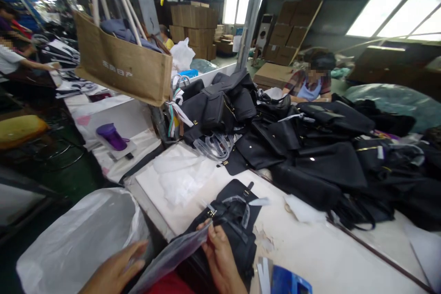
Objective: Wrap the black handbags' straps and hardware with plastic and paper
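The right hand (pixel 220 255) has its fingers clamped on the upper end of a translucent plastic sheet (pixel 174 255), held slantwise before the black buckled bag (pixel 237 220) on the white desk (pixel 330 257). The left hand (pixel 115 271) has thumb and fingers apart beside the sheet's lower part; blur hides whether they touch it. With the grip mainly at one end, the thin film could fold or slip, perhaps toward the white plastic liner (pixel 79 234) nearby. The gold buckle (pixel 211 213), near the right fingers, might snag it.
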A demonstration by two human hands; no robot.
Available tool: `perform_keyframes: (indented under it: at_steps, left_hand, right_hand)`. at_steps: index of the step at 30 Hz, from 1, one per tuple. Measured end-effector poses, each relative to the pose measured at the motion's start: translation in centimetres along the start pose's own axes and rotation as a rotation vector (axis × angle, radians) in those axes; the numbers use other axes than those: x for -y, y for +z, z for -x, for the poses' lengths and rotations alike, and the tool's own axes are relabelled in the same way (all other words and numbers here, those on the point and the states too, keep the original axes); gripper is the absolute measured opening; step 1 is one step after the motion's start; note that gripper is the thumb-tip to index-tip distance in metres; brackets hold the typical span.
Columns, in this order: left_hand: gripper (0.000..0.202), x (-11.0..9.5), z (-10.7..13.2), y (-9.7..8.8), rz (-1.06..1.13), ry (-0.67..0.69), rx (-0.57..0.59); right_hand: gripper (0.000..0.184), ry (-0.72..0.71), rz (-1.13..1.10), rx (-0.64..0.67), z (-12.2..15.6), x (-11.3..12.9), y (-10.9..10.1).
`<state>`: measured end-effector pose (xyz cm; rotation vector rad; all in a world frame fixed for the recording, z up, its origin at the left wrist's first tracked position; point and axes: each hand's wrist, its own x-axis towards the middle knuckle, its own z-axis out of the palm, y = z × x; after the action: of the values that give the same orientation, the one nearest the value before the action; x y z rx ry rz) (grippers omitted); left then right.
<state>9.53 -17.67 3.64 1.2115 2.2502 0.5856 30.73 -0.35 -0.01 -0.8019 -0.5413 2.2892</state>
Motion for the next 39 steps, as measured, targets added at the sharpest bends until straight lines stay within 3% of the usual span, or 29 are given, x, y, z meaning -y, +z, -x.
perform_keyframes:
  at_steps: [1, 5, 9, 14, 17, 20, 21, 23, 25, 27, 32, 39]
  left_hand:
    - [0.042, -1.8, -1.4, 0.2, 0.045, 0.01, 0.119]
    - [0.042, -9.2, -5.8, 1.1, 0.229, 0.189, 0.319]
    - [0.034, -12.9, -7.3, 2.6, 0.316, 0.265, 0.429]
    - [0.034, -12.8, -8.6, 3.2, 0.285, 0.295, 0.449]
    - [0.038, -11.6, -9.6, 2.1, 0.149, 0.276, 0.417]
    - [0.035, -9.9, -10.5, 1.0, 0.044, 0.287, 0.437]
    - [0.035, -9.4, -10.8, 0.8, 0.033, 0.295, 0.467]
    - [0.035, -8.5, -11.4, 0.7, 0.036, 0.294, 0.514]
    - [0.036, -8.1, -12.0, 0.7, 0.047, 0.264, 0.509]
    - [0.036, -8.5, -12.5, 0.5, 0.067, 0.253, 0.521]
    - [0.033, -11.2, -13.4, 0.3, 0.226, 0.325, 0.676]
    - [0.039, -11.9, -14.6, 2.1, 0.257, 0.244, 0.732]
  right_hand:
    - [0.031, -0.013, 0.013, -0.006, 0.1, 0.0, 0.1]
    - [0.035, -0.06, 0.053, -0.058, 0.3, 0.1, 0.6]
    - [0.037, -0.148, 0.027, -0.107, -0.2, 0.0, 0.8]
    - [0.043, -0.119, 0.095, -0.122, -0.2, 0.3, 0.4]
    - [0.037, -0.042, 0.512, -0.151, 1.3, 2.5, 0.0]
    - [0.026, -0.294, 1.016, -0.247, 2.4, 6.2, 0.4]
    - [0.023, -0.415, 1.126, -0.218, 2.3, 7.4, 0.7]
    - [0.035, -0.557, 1.274, -0.036, 1.4, 9.4, 1.4]
    - [0.05, -0.572, 1.393, 0.174, -0.2, 10.5, 1.7]
    - [0.046, -0.528, 1.51, 0.269, -1.9, 10.8, 1.4]
    - [0.021, -0.452, 1.677, 0.253, -3.9, 10.2, -0.3]
    - [0.017, -0.406, 1.606, 0.345, -3.3, 11.1, -1.1]
